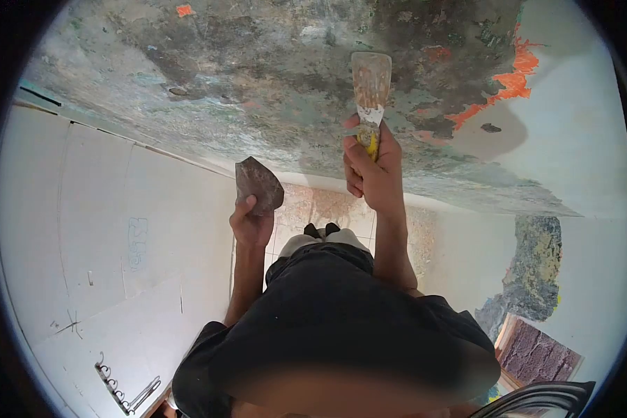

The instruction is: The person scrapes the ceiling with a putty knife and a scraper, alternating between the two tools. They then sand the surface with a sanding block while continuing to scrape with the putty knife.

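Observation:
My right hand (375, 164) is closed round the yellow handle of a putty knife (373, 80). The knife's wide, worn blade points up and overlaps the stripped wall (272, 90) in this view, with whitish residue near its neck. Lower and to the left, my left hand (253, 224) grips a dark grey-brown flat piece (258, 182) with angular edges, thumb across its near face. What that piece is made of, I cannot tell. The wall's surface is mottled grey, green and brown, with scraped patches showing bare plaster.
Smooth pale paint (564, 153) with a ragged orange edge (514, 85) borders the stripped area on the right. A white panelled door (153, 230) with hooks (111, 386) stands left. Crumbs of debris lie on the tiled floor (327, 205). A framed opening (540, 352) sits lower right.

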### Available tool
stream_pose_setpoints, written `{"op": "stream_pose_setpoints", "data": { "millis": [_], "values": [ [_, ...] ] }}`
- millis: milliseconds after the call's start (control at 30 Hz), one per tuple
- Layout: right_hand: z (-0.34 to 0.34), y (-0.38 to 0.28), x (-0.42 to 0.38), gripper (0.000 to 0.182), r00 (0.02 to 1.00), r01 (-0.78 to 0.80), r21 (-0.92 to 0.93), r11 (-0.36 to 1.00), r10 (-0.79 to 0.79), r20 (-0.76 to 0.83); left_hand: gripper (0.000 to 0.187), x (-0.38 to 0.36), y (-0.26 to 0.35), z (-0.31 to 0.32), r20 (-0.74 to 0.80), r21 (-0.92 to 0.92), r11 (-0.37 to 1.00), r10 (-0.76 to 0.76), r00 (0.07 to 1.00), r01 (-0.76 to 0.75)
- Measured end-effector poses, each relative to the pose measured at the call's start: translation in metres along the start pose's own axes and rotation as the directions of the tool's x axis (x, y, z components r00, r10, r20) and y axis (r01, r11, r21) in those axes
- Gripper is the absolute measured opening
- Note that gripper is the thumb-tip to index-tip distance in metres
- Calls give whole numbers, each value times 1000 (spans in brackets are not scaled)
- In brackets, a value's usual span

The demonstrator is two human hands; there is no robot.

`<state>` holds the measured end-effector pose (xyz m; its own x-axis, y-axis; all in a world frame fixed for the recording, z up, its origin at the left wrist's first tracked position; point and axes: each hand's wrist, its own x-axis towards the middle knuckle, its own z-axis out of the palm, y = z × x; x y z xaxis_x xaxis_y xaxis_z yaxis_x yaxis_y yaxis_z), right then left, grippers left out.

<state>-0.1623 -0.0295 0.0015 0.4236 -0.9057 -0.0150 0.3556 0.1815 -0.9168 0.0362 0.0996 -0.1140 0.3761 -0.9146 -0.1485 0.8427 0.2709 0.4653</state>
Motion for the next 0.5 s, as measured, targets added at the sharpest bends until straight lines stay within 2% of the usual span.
{"op": "stream_pose_setpoints", "data": {
  "millis": [133,267,333,400,500],
  "values": [
    [4,-5,2,21,1000,17,-4,1000,-17,11,60,0,4,10,-12,-31,1000,-6,1000,6],
    [0,4,3,22,999,33,-23,999,-34,-16,60,-2,6,-2,39,254,967,-41,998,30],
    [0,0,5,22,998,61,-31,998,-60,19,59,0,2,0,-19,195,980,-20,1000,24],
    [4,2,1,22,999,28,-27,999,-29,-31,57,-5,-4,2,-121,144,989,2,993,15],
    [2,3,2,22,999,44,-34,998,-44,-13,55,-4,-1,-4,-112,43,999,10,994,-6]
  ]
}}
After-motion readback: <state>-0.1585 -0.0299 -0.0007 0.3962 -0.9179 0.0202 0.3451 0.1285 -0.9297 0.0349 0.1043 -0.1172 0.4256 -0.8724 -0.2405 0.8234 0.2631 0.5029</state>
